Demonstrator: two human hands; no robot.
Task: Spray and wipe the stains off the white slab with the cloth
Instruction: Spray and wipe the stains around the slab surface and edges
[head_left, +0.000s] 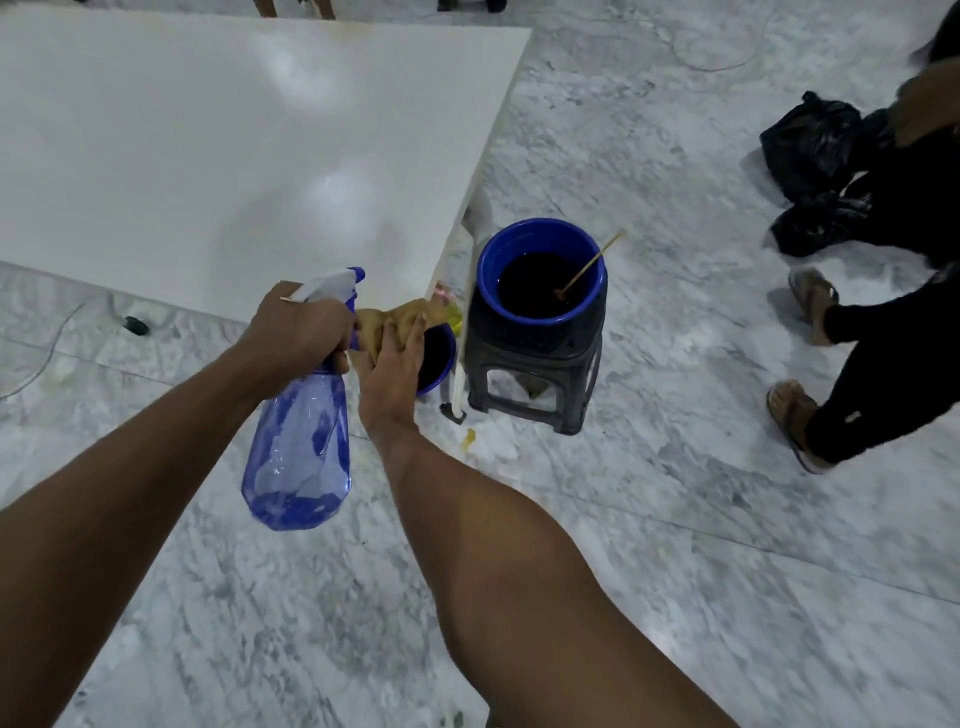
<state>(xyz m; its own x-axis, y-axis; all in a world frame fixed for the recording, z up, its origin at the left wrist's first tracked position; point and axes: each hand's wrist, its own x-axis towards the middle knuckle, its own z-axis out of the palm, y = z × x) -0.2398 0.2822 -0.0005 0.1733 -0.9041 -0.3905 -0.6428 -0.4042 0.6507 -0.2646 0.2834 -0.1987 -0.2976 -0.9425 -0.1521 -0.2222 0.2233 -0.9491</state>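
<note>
Left hand (304, 325) at frame centre, fingers wrapped around neck of blue spray bottle (298, 452), which hangs below it. Right hand (392, 371) just beside it, fingers pressed on tan cloth (397, 319) by near corner of white slab (223, 150), upper left.

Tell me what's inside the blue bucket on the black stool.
The blue bucket on the black stool holds dark liquid, with a thin stick leaning in it and poking over the rim. The liquid is opaque, so anything beneath its surface is hidden.
</note>
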